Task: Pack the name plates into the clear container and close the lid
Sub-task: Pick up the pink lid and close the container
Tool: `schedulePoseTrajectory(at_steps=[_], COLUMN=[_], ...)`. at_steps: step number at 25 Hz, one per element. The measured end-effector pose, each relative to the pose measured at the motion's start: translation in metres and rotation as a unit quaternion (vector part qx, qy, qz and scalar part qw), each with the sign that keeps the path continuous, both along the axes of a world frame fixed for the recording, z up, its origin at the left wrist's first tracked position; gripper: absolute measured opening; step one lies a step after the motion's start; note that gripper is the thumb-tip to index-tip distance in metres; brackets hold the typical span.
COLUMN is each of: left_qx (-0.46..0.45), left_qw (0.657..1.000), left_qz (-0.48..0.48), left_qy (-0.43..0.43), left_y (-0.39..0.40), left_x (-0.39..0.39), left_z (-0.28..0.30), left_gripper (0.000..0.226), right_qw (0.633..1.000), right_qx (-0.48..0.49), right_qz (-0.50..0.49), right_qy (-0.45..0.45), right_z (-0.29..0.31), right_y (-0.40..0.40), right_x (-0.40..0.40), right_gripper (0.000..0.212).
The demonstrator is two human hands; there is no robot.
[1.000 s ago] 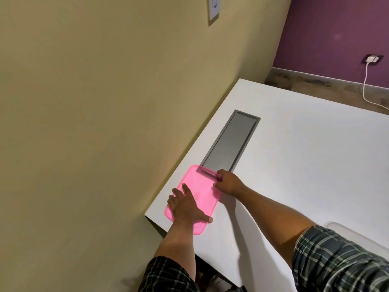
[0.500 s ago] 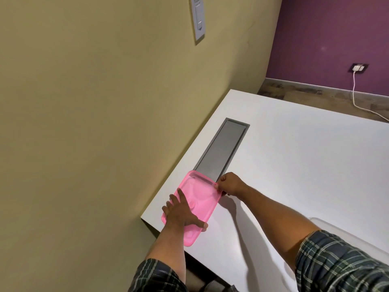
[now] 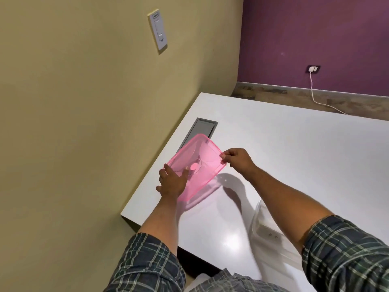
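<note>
Pink lid (image 3: 200, 165) between left hand (image 3: 171, 183), right hand (image 3: 236, 160)

A single head-worn view looks forward and steeply down from above and behind the two-handed grip on the pink lid (image 3: 196, 165), close over the forearms. Beyond the grip the white worktop (image 3: 294, 154) runs toward the purple wall (image 3: 315, 39).

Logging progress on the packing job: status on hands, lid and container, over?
Left hand and right hand both gripping pink lid, raised clear of white table. Clear container at near right, uncovered, contents not discernible. Nothing between them.
</note>
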State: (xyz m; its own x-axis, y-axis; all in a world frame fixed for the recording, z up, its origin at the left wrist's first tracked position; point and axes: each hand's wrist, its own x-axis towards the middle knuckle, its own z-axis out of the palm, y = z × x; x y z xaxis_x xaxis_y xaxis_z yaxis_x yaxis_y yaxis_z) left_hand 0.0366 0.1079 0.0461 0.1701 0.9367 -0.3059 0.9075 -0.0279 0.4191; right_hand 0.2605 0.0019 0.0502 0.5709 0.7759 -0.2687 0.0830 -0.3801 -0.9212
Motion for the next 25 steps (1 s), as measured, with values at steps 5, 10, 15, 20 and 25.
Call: schedulePoseTrajectory(at_steps=[5,10,15,20,25], left_qx=[0.036,-0.046,-0.145,-0.207,-0.345], left_qw=[0.999,0.994,0.967,0.944,0.903], left_qz=[-0.010,-0.007,-0.007,-0.132,-0.225], left_qy=[-0.029,-0.103,-0.207,-0.221,-0.124], left_y=[-0.030,-0.055,-0.073,-0.079,-0.083], left_x=[0.053,0.094,0.127,0.140,0.133], left_z=[0.021,0.024,0.026,0.017,0.010], left_gripper=[0.073,0.082,0.047,0.014,0.018], right_qw=[0.993,0.976,0.961,0.964,0.972], right_qx=[0.069,0.107,0.180,0.176,0.120], right_qz=[-0.099,-0.185,-0.202,-0.190,-0.203], right_qy=[-0.005,-0.031,-0.060,-0.067,0.002], right_z=[0.008,0.012,0.015,0.008,-0.008], right_y=[-0.070,-0.145,-0.218,-0.272,-0.308], right_x=[0.033,0.067,0.080,0.084,0.085], right_gripper=[0.014,0.014,0.020,0.025,0.041])
